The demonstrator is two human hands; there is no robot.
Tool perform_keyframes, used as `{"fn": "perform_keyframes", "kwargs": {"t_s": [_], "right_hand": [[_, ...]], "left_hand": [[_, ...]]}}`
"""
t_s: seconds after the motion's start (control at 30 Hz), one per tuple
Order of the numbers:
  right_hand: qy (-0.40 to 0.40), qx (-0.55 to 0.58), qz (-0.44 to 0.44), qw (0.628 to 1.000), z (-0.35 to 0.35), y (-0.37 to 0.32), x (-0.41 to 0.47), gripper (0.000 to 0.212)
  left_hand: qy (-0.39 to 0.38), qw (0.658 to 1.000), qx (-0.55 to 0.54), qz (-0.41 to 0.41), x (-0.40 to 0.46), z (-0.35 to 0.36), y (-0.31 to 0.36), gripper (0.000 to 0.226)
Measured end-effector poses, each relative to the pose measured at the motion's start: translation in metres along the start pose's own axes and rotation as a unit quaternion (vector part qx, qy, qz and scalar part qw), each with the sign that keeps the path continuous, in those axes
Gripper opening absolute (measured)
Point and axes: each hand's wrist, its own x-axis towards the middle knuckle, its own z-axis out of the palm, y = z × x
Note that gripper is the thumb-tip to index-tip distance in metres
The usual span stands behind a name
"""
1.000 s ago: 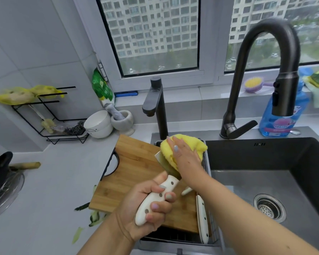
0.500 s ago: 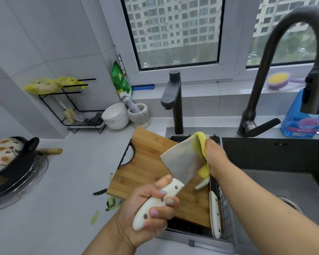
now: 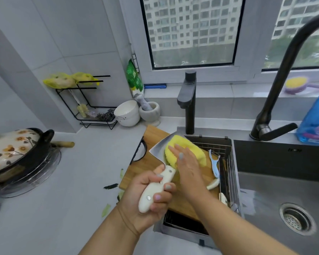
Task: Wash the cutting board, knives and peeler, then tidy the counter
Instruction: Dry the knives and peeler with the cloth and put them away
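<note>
My left hand [image 3: 151,194] grips the white handle of a cleaver [image 3: 159,147], whose steel blade points up and away over the wooden cutting board [image 3: 151,137]. My right hand [image 3: 187,166] presses a yellow sponge cloth [image 3: 184,149] flat onto the blade with straight fingers. The board lies across a wire drain rack [image 3: 226,162] at the sink's left end. A light blue peeler [image 3: 215,162] lies on the rack beside the board. White knife handles [image 3: 213,184] poke out under my right forearm.
A dark sink [image 3: 276,196] with a drain strainer [image 3: 296,219] lies at right, under two black taps [image 3: 189,102]. Blue soap bottle [image 3: 315,124] at far right. Green peel scraps [image 3: 110,186] litter the counter. A flowered pot [image 3: 13,150], white bowl [image 3: 126,113] and mortar [image 3: 149,112] stand left.
The sponge has gone from the blade's right edge to lying flat on top of the blade, my right hand now pressing it. The peeler has come into view.
</note>
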Motion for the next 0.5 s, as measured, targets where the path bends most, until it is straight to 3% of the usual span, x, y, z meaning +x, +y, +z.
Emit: {"fn": "perform_keyframes", "kwargs": {"t_s": [0.07,0.13,0.27,0.33,0.43,0.5], "right_hand": [[-0.036,-0.024,0.039,0.998,-0.001,0.000,0.010,0.039],[-0.020,0.004,0.085,0.996,0.000,-0.004,0.019,0.027],[0.082,0.033,0.149,0.985,-0.004,-0.014,0.031,0.035],[0.146,0.123,0.186,0.964,-0.007,-0.011,0.038,0.039],[0.196,0.324,0.220,0.899,-0.005,-0.007,0.046,0.028],[0.222,0.346,0.212,0.886,-0.006,-0.007,0.049,0.026]], "left_hand": [[0.005,1.000,0.006,-0.004,-0.005,-0.002,0.000,0.071],[0.007,1.000,0.015,-0.003,-0.010,-0.004,0.000,0.069],[-0.004,0.999,0.046,-0.005,-0.018,-0.006,0.000,0.065],[-0.018,0.998,0.054,-0.015,-0.023,-0.006,0.001,0.071],[-0.003,0.994,0.104,-0.032,-0.028,-0.008,0.002,0.076],[0.049,0.977,0.204,-0.030,-0.033,-0.009,0.002,0.069]]}}
